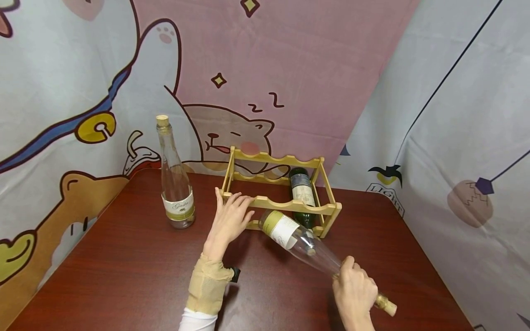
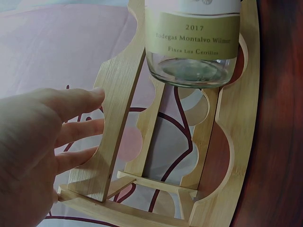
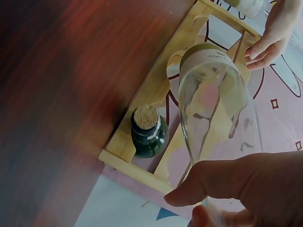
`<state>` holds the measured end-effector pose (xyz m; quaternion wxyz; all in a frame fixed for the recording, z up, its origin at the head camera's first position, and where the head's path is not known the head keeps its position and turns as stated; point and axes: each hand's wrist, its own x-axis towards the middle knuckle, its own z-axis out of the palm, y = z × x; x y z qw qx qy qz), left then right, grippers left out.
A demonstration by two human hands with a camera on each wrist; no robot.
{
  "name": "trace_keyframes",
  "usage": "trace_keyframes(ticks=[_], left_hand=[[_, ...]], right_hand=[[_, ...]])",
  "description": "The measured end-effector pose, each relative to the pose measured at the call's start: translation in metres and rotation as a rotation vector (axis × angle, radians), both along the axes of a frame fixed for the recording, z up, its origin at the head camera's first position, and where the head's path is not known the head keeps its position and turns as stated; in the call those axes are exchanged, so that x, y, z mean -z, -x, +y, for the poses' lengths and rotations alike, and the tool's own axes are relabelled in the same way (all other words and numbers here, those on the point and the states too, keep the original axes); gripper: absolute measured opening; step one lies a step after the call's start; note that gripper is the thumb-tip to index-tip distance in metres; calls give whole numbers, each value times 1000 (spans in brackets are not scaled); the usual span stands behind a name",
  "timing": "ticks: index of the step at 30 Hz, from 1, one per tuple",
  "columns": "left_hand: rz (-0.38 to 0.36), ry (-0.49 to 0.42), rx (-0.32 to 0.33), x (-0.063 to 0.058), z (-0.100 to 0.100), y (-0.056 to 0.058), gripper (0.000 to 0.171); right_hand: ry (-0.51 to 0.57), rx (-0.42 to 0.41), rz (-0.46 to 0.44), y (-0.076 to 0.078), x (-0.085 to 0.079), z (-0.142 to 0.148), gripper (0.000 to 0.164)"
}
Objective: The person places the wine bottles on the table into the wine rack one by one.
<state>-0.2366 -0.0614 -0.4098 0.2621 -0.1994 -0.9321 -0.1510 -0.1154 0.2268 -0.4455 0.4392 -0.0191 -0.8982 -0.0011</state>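
My right hand [image 1: 355, 292] grips a clear glass bottle [image 1: 314, 253] by its neck, fingers curled round it below the cork. The bottle is tilted, its labelled base at the front of a wooden wine rack [image 1: 285, 204]. My left hand [image 1: 229, 218] holds the rack's upper front rail near the left end; in the left wrist view its thumb [image 2: 90, 99] lies on the near side and the other fingers reach behind. A dark green corked bottle [image 1: 303, 191] lies in the rack's right end, neck toward me. In the right wrist view its cork [image 3: 146, 117] shows.
Another clear corked bottle [image 1: 178, 197] with a white and green label stands upright left of the rack. All of it is on a dark red-brown table [image 1: 124, 276]. Printed cloth [image 1: 310, 69] hangs behind and beside the table.
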Motion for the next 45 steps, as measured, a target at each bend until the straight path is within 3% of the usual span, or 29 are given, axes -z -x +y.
trace_keyframes(ticks=[5, 11, 28, 36, 45], left_hand=[[-5, 3, -1, 0, 0, 0, 33], [-5, 6, 1, 0, 0, 0, 33], [2, 4, 5, 0, -1, 0, 33], [2, 2, 9, -1, -1, 0, 34], [-6, 4, 10, 0, -1, 0, 34]], right_hand=[[28, 26, -9, 1, 2, -6, 35], [88, 46, -88, 2, 3, -13, 43], [202, 58, -266, 6, 2, -28, 33], [214, 49, -265, 11, 1, -37, 27], [259, 16, -344, 15, 3, -45, 23]])
